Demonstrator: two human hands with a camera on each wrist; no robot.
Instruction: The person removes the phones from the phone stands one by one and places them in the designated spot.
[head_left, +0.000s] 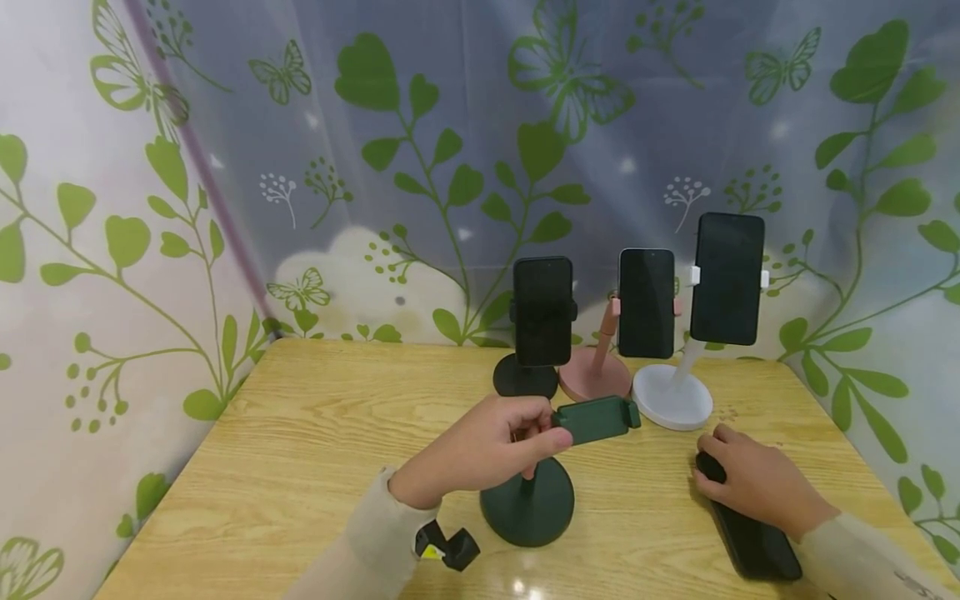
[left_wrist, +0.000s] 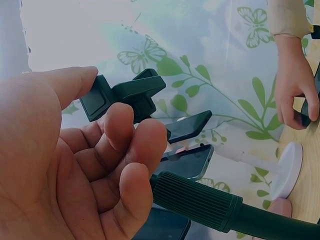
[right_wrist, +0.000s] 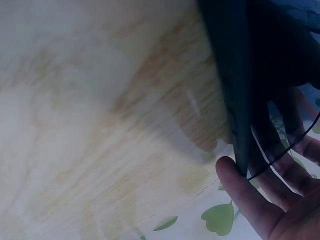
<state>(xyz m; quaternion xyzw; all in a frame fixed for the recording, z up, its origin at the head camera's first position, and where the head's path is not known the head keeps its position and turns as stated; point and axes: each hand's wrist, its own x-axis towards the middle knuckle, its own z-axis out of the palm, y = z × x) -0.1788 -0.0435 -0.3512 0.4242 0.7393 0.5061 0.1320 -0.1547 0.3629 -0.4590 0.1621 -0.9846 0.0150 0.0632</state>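
Observation:
My left hand [head_left: 487,442] holds a dark green phone stand by its clamp [head_left: 597,419], thumb on the front and fingers curled behind it. The stand's round base [head_left: 527,510] rests on the table below the hand. In the left wrist view, the stand's ribbed collar [left_wrist: 195,200] shows beside the fingertips, and the thumb presses one end of the clamp. At the right, my right hand [head_left: 761,479] grips the far end of a black phone [head_left: 759,546] on the table. From the right wrist, the phone's edge [right_wrist: 234,95] runs down to the thumb, with fingers on its other side.
Behind the hands stand a black phone stand [head_left: 513,379], a pink one [head_left: 581,375] and a white one [head_left: 667,400], each bearing a dark-screened phone. A leaf-patterned curtain [head_left: 420,167] hangs along the back edge of the wooden table [head_left: 300,467].

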